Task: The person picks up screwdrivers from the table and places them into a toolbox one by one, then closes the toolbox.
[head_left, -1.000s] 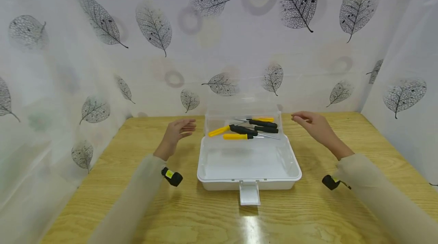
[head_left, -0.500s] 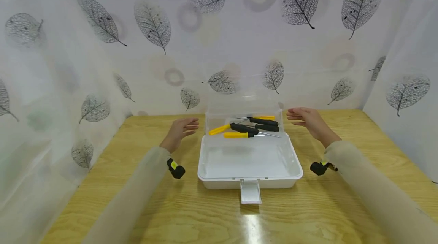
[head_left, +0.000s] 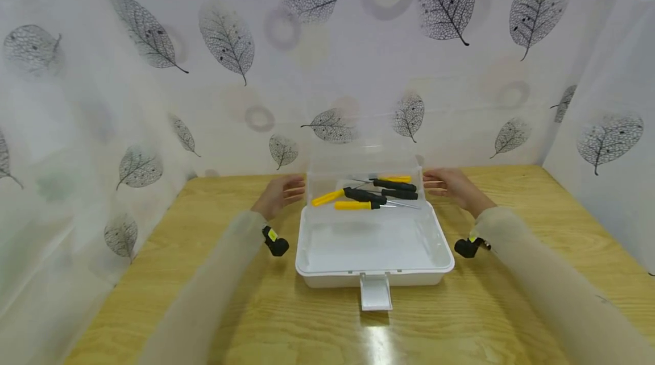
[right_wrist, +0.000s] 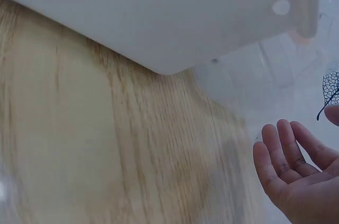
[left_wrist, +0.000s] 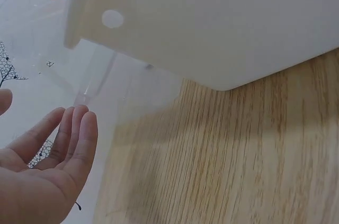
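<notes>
A white plastic toolbox (head_left: 368, 280) stands on the table with its clear lid (head_left: 327, 170) folded back. Several screwdrivers with yellow handles (head_left: 352, 205) and black handles (head_left: 400, 194) lie in the lid. The white latch (head_left: 376, 294) hangs down at the front. My left hand (head_left: 280, 195) is beside the lid's left edge, its loosely bent fingertips right at the clear plastic in the left wrist view. On the other side, my right hand (head_left: 455, 187) is near the lid's right edge; its fingers (right_wrist: 288, 142) are spread and relaxed, holding nothing.
The wooden table (head_left: 215, 274) runs back to a pale curtain (head_left: 358, 69) printed with leaves, which also hangs at both sides. Small black cameras are strapped at the left wrist (head_left: 277, 245) and the right wrist (head_left: 467, 247).
Both hands have moved inward toward the lid's two side edges. The right hand's fingers, earlier bunched together, are now extended. The toolbox and screwdrivers have stayed in place.
</notes>
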Demonstrator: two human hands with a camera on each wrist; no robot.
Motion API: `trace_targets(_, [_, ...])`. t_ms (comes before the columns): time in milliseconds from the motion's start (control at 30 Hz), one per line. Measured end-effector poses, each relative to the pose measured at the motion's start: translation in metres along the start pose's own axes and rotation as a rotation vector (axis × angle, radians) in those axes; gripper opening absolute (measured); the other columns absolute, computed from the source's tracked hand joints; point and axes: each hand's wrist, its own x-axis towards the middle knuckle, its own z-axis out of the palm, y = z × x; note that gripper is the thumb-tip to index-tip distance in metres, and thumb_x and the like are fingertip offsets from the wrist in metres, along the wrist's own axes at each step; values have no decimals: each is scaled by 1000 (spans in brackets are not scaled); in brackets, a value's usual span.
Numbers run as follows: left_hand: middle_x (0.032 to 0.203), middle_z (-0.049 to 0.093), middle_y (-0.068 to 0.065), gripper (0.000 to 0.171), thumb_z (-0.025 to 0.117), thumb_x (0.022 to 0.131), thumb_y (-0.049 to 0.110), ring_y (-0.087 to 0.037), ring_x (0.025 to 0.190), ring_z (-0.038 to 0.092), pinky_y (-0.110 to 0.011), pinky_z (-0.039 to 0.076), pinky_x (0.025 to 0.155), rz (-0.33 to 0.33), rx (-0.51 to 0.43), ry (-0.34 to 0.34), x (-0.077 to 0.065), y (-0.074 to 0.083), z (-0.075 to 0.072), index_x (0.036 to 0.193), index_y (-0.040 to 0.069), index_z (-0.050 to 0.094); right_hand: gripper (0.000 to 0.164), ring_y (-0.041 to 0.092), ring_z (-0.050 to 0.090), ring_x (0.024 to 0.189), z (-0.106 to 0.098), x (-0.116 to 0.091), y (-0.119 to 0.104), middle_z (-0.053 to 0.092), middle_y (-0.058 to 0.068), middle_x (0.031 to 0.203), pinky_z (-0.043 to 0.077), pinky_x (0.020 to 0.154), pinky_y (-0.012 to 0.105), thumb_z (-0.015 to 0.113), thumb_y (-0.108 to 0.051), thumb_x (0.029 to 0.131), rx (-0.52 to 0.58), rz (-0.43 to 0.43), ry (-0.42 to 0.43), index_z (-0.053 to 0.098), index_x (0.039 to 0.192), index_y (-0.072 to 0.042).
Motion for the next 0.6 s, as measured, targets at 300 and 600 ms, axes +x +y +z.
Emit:
trace_targets(300, [139,45,-19,41,38,100,24,-25,114,52,-38,43,105,-42,-27,13,7,-2,5,133,0,45,20,1,60,81,9,10,3,61,-17,85,52,76,17,39,-26,100,42,42,-14,58,98,-20])
trace_targets(600, [140,44,-19,43,39,100,28,-26,111,52,-37,45,102,-92,-63,15,8,-3,5,134,2,40,30,3,58,80,11,13,2,59,-15,86,51,74,17,41,-25,100,27,40,-36,63,80,-30])
